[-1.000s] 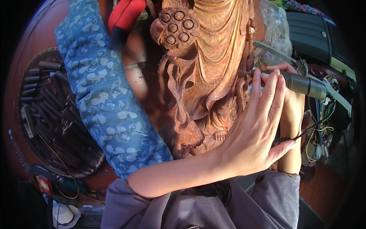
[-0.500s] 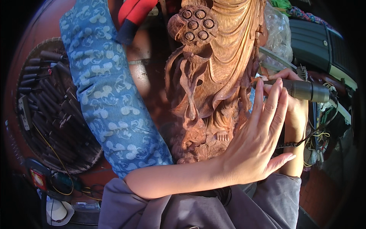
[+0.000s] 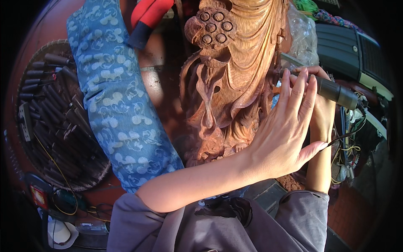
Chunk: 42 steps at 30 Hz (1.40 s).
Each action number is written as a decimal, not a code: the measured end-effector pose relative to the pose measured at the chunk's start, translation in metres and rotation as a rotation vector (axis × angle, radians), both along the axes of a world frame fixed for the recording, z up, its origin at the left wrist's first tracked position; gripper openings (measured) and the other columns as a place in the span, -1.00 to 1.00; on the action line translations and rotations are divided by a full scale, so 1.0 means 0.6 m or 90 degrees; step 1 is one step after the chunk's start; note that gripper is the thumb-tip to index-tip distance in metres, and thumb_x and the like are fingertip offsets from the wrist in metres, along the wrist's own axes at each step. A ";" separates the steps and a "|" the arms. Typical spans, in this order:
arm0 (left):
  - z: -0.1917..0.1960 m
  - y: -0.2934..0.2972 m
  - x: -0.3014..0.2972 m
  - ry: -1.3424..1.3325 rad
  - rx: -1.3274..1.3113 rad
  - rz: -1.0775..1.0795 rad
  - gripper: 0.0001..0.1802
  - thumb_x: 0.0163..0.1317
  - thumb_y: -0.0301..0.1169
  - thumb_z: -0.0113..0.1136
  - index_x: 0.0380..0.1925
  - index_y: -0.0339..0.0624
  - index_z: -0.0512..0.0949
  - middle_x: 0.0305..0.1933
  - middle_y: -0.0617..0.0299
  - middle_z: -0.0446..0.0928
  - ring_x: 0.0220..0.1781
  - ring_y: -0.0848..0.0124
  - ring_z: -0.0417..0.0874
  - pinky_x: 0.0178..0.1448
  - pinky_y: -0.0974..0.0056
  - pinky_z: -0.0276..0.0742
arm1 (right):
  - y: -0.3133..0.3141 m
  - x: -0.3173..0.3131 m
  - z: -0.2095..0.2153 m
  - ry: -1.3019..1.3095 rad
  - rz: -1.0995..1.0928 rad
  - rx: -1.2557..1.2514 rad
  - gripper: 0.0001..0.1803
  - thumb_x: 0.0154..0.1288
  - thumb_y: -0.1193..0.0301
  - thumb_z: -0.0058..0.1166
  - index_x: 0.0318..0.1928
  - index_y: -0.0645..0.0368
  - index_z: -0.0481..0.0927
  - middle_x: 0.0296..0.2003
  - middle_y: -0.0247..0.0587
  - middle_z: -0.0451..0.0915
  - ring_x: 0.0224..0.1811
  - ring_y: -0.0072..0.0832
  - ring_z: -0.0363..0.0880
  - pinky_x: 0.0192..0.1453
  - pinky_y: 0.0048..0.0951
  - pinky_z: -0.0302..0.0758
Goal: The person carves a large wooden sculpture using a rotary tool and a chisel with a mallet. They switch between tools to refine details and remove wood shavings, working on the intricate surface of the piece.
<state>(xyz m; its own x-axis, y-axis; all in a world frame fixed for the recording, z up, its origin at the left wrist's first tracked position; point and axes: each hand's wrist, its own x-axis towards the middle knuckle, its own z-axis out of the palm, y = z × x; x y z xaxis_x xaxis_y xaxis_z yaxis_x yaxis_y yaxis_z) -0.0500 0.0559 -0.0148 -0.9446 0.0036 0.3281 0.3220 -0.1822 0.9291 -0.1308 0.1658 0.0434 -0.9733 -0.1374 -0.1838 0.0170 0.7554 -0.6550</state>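
Down through the head view, and here's the carving [image 3: 252, 54], big and reddish brown, filling the upper middle, with the tool [image 3: 338, 95] at its right edge. The right hand [image 3: 324, 112] has its fingers wrapped around the tool's dark barrel, clamped on it near the nose. The left hand [image 3: 277, 130] lies across in front, fingers straight, thumb spread well apart, closed on nothing that shows; its fingers overlap the tool, though how firmly they press is hidden. The tip is right by the wood, and whether it touches, I cannot tell.

Now the feel of it! That barrel looks stiff, smooth and perhaps a little slippery, fairly light but tail-heavy, with the cord [image 3: 351, 133] likely to tug at the back end. Best held close to the nose, just where the right hand has it, clear of the tip.

The carving, by contrast, looks heavy and rigid, yet the thin curling ribbon [image 3: 206, 98] could well snap. Take hold by the thick robe or the base, I'd say, never by that ribbon or the knobbly pod [image 3: 213, 27].

Out wide on the left, the basket [image 3: 52, 43] brims with dark-handled tools [image 3: 63, 126], the blue cloth [image 3: 121, 96] running between it and the carving.
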 end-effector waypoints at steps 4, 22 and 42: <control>0.004 0.001 0.007 -0.011 -0.022 0.000 0.11 0.03 -0.22 0.32 0.33 -0.61 -0.18 0.41 -0.45 -0.26 0.43 -0.43 -0.21 0.43 -0.16 0.05 | 0.000 0.006 -0.001 -0.029 -0.018 -0.012 -0.73 0.13 0.39 0.29 -0.23 0.28 0.54 -0.34 -0.26 0.63 -0.31 -0.62 0.56 -0.19 -0.57 0.51; 0.020 -0.015 0.023 -0.044 -0.018 -0.032 0.05 0.06 -0.24 0.28 0.33 -0.60 -0.15 0.40 -0.44 -0.20 0.43 -0.43 -0.20 0.40 -0.09 0.16 | 0.011 0.025 0.000 -0.071 -0.037 -0.021 -0.76 0.19 0.37 0.20 -0.20 0.26 0.60 -0.28 -0.25 0.63 -0.27 -0.58 0.58 -0.17 -0.55 0.52; 0.009 -0.017 0.031 -0.028 -0.035 -0.057 -0.01 0.09 -0.22 0.26 0.33 -0.54 -0.07 0.40 -0.39 -0.15 0.40 -0.48 -0.17 0.39 -0.19 0.13 | 0.017 0.059 -0.013 -0.015 -0.114 -0.092 -0.79 0.15 0.50 0.21 -0.18 0.24 0.55 -0.24 -0.26 0.61 -0.24 -0.50 0.56 -0.13 -0.48 0.50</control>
<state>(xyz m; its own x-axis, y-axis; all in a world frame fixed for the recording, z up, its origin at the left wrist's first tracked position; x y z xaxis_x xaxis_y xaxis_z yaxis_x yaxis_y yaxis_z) -0.0313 0.0457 -0.0091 -0.9531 0.1049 0.2838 0.2659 -0.1568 0.9511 -0.0951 0.1759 0.0356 -0.9803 0.0108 -0.1971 0.1586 0.6376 -0.7539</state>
